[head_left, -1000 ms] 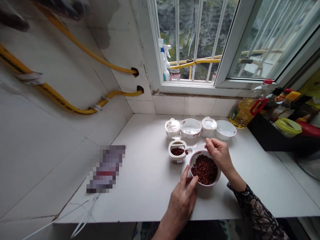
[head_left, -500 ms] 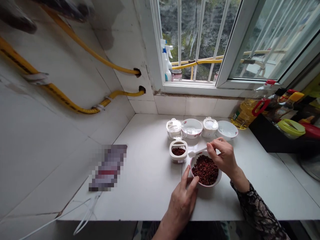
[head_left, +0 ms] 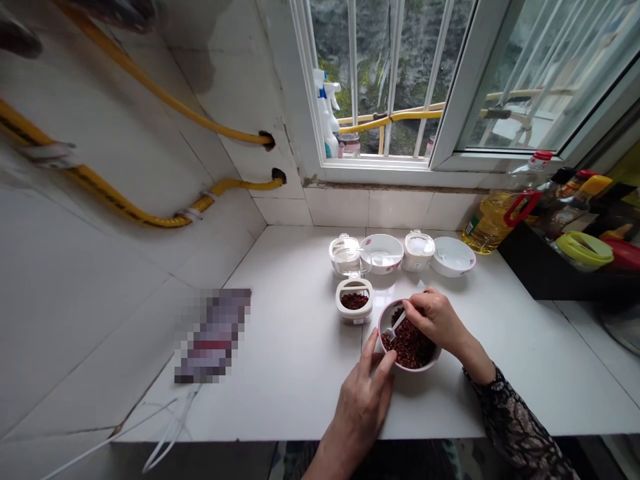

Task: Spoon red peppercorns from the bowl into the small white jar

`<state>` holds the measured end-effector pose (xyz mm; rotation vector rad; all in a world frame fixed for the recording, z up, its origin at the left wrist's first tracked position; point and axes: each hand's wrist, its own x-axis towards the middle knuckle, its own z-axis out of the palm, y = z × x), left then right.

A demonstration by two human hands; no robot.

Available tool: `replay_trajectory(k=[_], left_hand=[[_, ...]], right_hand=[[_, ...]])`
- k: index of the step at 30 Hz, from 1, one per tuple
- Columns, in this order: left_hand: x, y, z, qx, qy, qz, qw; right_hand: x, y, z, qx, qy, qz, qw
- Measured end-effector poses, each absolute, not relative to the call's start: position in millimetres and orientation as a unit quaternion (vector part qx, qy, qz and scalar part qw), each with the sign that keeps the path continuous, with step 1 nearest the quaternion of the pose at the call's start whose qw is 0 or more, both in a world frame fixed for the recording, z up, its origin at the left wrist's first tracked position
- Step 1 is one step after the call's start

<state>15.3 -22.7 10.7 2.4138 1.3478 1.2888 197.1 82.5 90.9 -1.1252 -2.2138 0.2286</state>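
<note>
A white bowl (head_left: 434, 361) with a pink rim holds dark red dried grains that look like Sichuan peppercorns (head_left: 414, 347). My left hand (head_left: 364, 399) grips the bowl's near left side, fingers along the outside and thumb at the rim. Pinched in my right hand (head_left: 440, 323) is a small white spoon (head_left: 395, 327), its tip down among the peppercorns at the bowl's left. Just left of the bowl stands a small seasoning jar (head_left: 354, 313) with its clear lid flipped up and more of the dark red grains inside.
Behind are two lidded seasoning jars (head_left: 345, 257) (head_left: 419, 252) and two white bowls (head_left: 383, 263) (head_left: 454, 265). An oil bottle (head_left: 493, 217) stands beside a black rack (head_left: 540, 270) of condiments at right. A blurred flat object (head_left: 215, 337) and a white cable (head_left: 173, 433) lie left.
My right hand has lowered the spoon from above the bowl's far rim, between jar and bowl, into the peppercorns. My left hand stays at the bowl. The view has shifted slightly.
</note>
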Motion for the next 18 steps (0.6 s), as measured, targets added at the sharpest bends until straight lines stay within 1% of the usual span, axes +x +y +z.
replay_trajectory(k=[6, 10, 14, 16, 18], left_hand=[[14.9, -23.1, 10.9, 0.792, 0.437, 0.424, 0.044], [14.7, -23.3, 11.3, 0.794, 0.437, 0.420, 0.049], [14.7, -23.2, 11.9, 0.793, 0.440, 0.418, 0.047], [14.7, -23.3, 12.0, 0.794, 0.440, 0.418, 0.047], [14.6, -23.3, 11.8, 0.795, 0.438, 0.417, 0.047]], right_hand=[[204.5, 84.1, 91.7, -0.479, -0.788, 0.131, 0.364], [204.7, 84.4, 91.9, -0.490, -0.776, 0.136, 0.373], [205.9, 84.7, 91.1, -0.498, -0.762, 0.179, 0.372], [207.2, 85.1, 90.9, -0.501, -0.763, 0.174, 0.371], [207.1, 85.1, 90.9, -0.494, -0.776, 0.132, 0.368]])
